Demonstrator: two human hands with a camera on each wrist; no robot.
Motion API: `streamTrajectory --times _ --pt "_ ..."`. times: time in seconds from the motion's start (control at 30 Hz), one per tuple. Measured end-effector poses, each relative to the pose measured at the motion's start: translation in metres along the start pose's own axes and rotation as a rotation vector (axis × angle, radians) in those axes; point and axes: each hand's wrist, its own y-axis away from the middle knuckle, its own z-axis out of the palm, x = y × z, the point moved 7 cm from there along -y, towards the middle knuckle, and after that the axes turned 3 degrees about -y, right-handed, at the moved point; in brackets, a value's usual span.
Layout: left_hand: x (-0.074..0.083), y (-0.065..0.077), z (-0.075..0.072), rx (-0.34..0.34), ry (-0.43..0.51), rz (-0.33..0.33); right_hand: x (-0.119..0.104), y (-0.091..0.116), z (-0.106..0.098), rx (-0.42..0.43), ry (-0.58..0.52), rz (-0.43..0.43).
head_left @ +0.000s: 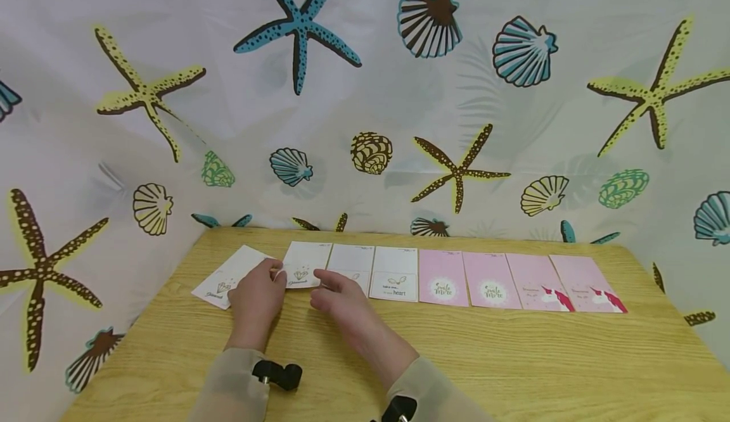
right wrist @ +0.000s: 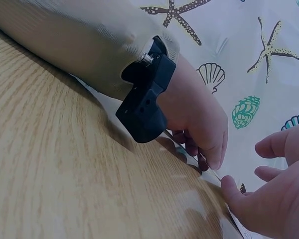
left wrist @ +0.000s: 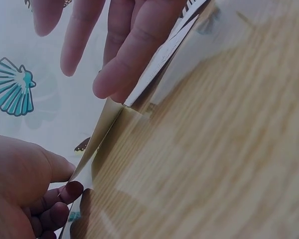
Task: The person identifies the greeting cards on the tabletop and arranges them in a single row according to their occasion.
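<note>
Thumb and fingertips of my left hand (head_left: pixel 261 294) pinch the left edge of a white card printed with a gold diamond (head_left: pixel 308 263). In the left wrist view this card (left wrist: pixel 102 127) stands edge-on, its near side tilted up off the table. My right hand (head_left: pixel 356 314) is open, fingers extended, its fingertips right at the card's right edge. In the right wrist view, the right hand (right wrist: pixel 276 194) faces the pinching left hand (right wrist: pixel 202 127). Left of them lies a matching white diamond card (head_left: pixel 219 276), turned askew and partly hidden by the left hand.
Rightward along the row lie white cards with gold leaf-like prints (head_left: pixel 395 273), pink "Smile More" cards (head_left: pixel 443 276) and pink unicorn cards (head_left: pixel 587 282). They rest on a wood-grain table (head_left: pixel 513 365). A starfish-and-shell cloth (head_left: pixel 365 92) hangs behind.
</note>
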Motion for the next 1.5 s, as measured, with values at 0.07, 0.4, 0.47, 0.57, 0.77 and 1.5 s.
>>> streamTrajectory --times 0.07,0.4,0.47,0.57,0.77,1.5 --pt "0.000 0.000 0.000 -0.002 -0.004 0.000 0.000 0.000 0.000 -0.001 -0.005 -0.001" --pt "0.001 0.004 -0.003 0.022 -0.012 0.000 0.000 0.001 0.000 0.005 -0.024 0.009" --pt "0.002 0.004 -0.003 0.021 -0.020 -0.001 -0.001 0.001 0.000 0.008 -0.025 0.006" --pt "0.002 0.004 -0.003 0.015 -0.034 -0.001 -0.003 0.002 -0.001 0.012 -0.020 0.002" --pt "0.004 0.003 -0.002 -0.011 -0.070 0.005 -0.005 0.003 -0.001 0.005 -0.031 0.000" --pt "0.001 0.009 -0.031 0.060 -0.081 0.055 -0.011 0.005 0.014 -0.027 -0.062 -0.028"
